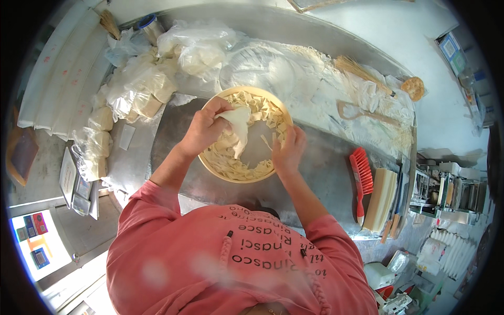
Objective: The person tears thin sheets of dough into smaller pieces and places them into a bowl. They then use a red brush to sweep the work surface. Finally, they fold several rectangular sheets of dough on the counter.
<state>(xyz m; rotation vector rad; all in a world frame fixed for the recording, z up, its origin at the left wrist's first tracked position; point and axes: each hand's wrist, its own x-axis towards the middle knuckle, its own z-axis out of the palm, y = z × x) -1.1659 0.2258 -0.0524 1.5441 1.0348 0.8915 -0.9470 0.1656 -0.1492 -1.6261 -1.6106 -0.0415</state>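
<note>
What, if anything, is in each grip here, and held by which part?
Left grip: a limp, pale sheet, held near its upper-left edge. Right grip: at the right side of the round tray; whether it clasps the rim cannot be told.

So, finishes: my round tub (239, 180) has a smooth, satiny rim; its bare grey base might be metal or fine mesh, can't really tell from here. The strips (220, 159) inside look matt and floury, and the pale sheet (240, 122) is soft and matt too. My worktop (328, 163) is dull grey metal (scuffed, powdery where the flour (315, 97) sits). Plastic bags (139, 94) are clear, crinkly and glossy. The red brush (360, 202) has a shiny plastic handle, the whisk (359, 70) is rough straw, and my pink top (184, 257) is matt cloth.
</note>
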